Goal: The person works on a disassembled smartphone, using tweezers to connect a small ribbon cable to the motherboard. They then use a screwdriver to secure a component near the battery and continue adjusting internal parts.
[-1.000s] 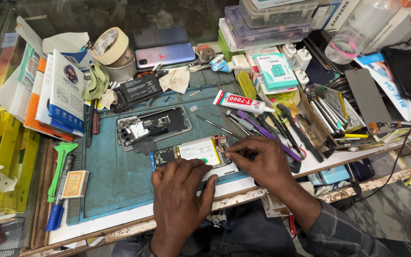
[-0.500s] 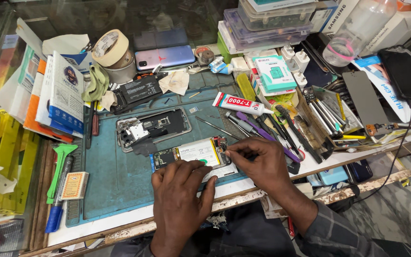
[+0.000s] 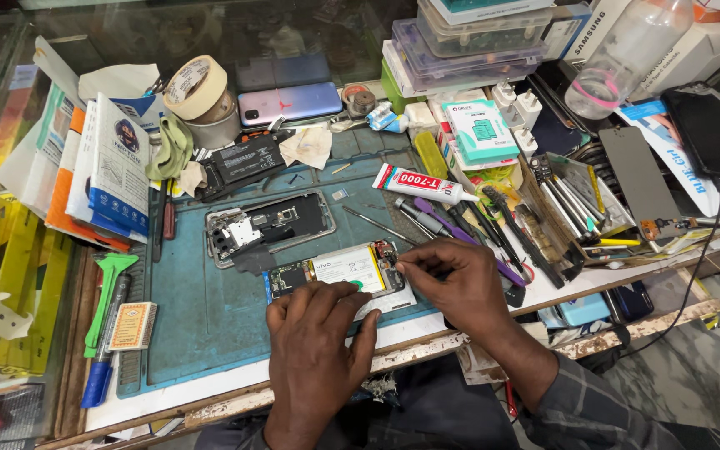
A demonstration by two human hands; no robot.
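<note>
An opened phone body (image 3: 337,271) with a white battery and bare circuit boards lies on the blue work mat (image 3: 202,321). My left hand (image 3: 314,346) rests flat on the phone's near edge, fingers spread over it. My right hand (image 3: 456,283) pinches at the phone's right end by the board; whether a small tool sits between the fingers is hidden. Behind lies a second stripped phone frame (image 3: 268,225).
A glue tube (image 3: 421,185), tweezers and screwdrivers (image 3: 468,229) lie right of the mat. Tape rolls (image 3: 200,93), a loose black battery (image 3: 247,160), a blue phone (image 3: 293,102), booklets (image 3: 110,162), plastic boxes (image 3: 468,42), a green pry tool (image 3: 106,292) and a black cable (image 3: 693,275) crowd the counter.
The view has shifted slightly. Both hands stay on the opened phone, with the right fingers drawn a little closer to its right end.
</note>
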